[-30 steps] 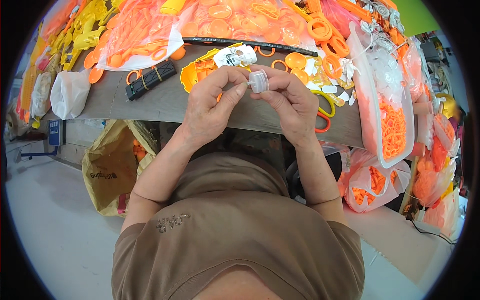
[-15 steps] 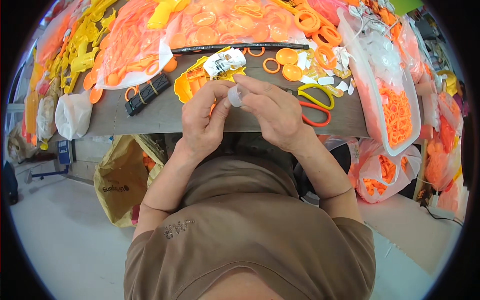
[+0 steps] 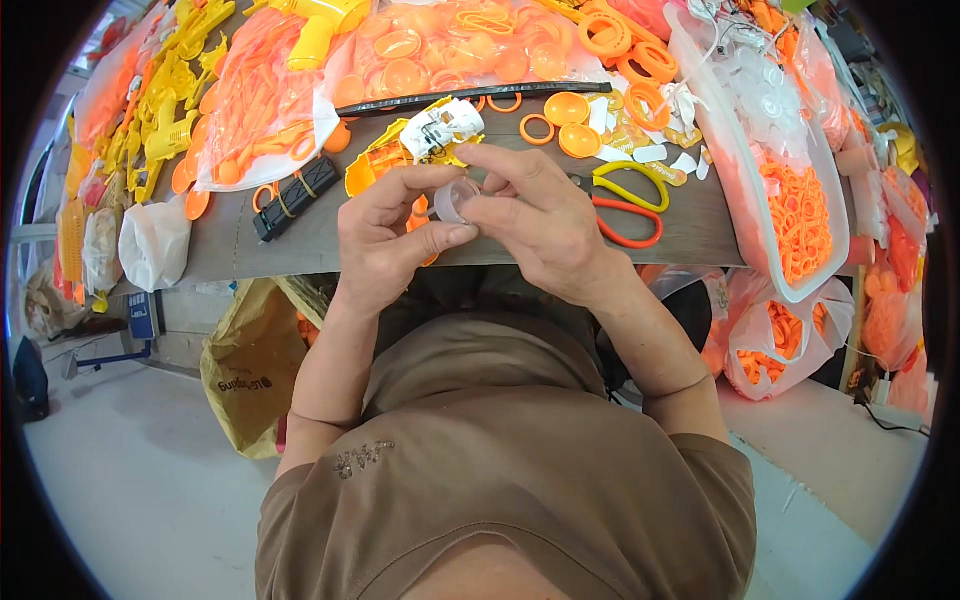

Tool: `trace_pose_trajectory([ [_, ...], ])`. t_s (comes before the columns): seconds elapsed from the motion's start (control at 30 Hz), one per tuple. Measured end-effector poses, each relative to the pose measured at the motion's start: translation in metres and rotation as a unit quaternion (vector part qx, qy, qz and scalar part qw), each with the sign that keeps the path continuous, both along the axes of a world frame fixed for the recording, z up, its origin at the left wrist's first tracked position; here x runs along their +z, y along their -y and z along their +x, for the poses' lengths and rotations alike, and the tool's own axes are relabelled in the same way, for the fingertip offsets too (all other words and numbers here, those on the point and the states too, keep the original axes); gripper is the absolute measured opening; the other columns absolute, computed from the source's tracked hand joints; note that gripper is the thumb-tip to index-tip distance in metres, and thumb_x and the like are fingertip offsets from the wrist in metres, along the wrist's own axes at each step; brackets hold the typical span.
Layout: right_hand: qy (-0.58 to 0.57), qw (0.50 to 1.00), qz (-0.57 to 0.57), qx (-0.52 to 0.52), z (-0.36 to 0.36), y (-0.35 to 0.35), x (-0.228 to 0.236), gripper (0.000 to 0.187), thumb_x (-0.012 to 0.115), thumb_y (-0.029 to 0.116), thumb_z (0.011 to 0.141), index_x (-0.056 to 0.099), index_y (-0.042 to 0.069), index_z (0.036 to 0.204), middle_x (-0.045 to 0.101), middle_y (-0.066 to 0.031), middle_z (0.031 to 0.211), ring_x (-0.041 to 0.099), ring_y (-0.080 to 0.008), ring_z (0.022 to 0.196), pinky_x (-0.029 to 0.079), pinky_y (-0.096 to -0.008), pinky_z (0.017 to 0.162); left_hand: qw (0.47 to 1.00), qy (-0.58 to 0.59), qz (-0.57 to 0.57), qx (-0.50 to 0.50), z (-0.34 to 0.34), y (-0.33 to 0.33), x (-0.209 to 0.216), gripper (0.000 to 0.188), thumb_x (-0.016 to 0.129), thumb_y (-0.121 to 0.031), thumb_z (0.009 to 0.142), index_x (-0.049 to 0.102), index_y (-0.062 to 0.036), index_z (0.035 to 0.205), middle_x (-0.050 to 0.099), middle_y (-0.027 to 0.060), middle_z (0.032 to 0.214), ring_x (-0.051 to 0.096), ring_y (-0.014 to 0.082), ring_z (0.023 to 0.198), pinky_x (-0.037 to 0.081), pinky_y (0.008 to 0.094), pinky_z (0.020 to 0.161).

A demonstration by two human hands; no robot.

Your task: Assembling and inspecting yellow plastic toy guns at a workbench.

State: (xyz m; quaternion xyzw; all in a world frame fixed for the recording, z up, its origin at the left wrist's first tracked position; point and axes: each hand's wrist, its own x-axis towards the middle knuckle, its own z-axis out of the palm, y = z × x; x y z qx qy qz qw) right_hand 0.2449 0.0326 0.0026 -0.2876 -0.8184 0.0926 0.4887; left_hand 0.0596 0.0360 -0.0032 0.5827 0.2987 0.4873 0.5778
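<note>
A small clear plastic cup or ring point(image 3: 449, 203) is pinched between my two hands above the front of the table. My left hand point(image 3: 385, 225) curls around its left side, thumb below and forefinger above. From the right, the fingertips of my right hand point(image 3: 545, 220) grip the same piece; its far side is hidden by them. Just beyond my left hand lies a yellow plastic shell point(image 3: 365, 177) with orange parts inside. A white housing with dark wires point(image 3: 442, 130) rests in it. Beside my right hand are scissors point(image 3: 640, 241) with yellow and red handles.
A black strip point(image 3: 470, 98) lies before bags of orange parts point(image 3: 265, 110). Orange rings and cups point(image 3: 579, 140) sit behind the scissors. At left is a banded black block point(image 3: 297, 198); at right, a long white bin point(image 3: 720, 165). A paper bag point(image 3: 245, 370) stands below the table.
The clear piece has turned and moved slightly left, showing more of its round opening. My left hand has shifted left, its thumb now stretched out under the piece. The view has shifted slightly.
</note>
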Motion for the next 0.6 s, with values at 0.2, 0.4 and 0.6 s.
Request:
trace_pose_trajectory([
  [0.2, -0.099, 0.954, -0.279, 0.046, 0.000, 0.007, -0.001, 0.012, 0.058, -0.004, 0.080, 0.062, -0.004, 0.091, 0.059, -0.0149, 0.109, 0.059, -0.0174, 0.085, 0.048, -0.0266, 0.073, 0.886, -0.226, 0.386, 0.127, 0.010, -0.003, -0.002, 0.035, 0.072, 0.007, 0.061, 0.061, 0.0032, 0.093, 0.062, 0.0134, 0.087, 0.061, 0.0270, 0.082, 0.049, 0.0367, 0.073],
  [0.4, -0.227, 0.872, -0.427, 0.073, -0.006, 0.008, -0.023, 0.013, 0.054, -0.003, 0.083, 0.062, -0.004, 0.092, 0.059, -0.0113, 0.109, 0.057, -0.0122, 0.091, 0.048, -0.0258, 0.078, 0.852, -0.240, 0.444, 0.142, 0.018, 0.000, -0.015, 0.036, 0.071, 0.007, 0.056, 0.059, 0.0033, 0.090, 0.061, 0.0152, 0.084, 0.060, 0.0304, 0.078, 0.048, 0.0384, 0.071],
  [0.6, -0.175, 0.934, -0.312, 0.015, -0.001, 0.002, -0.018, 0.008, 0.054, -0.001, 0.084, 0.061, -0.003, 0.087, 0.058, -0.0094, 0.109, 0.056, -0.0112, 0.091, 0.045, -0.0250, 0.081, 0.885, -0.224, 0.389, 0.124, 0.009, -0.023, -0.011, 0.033, 0.072, 0.002, 0.059, 0.061, 0.0005, 0.090, 0.061, 0.0115, 0.083, 0.059, 0.0269, 0.075, 0.047, 0.0360, 0.069],
])
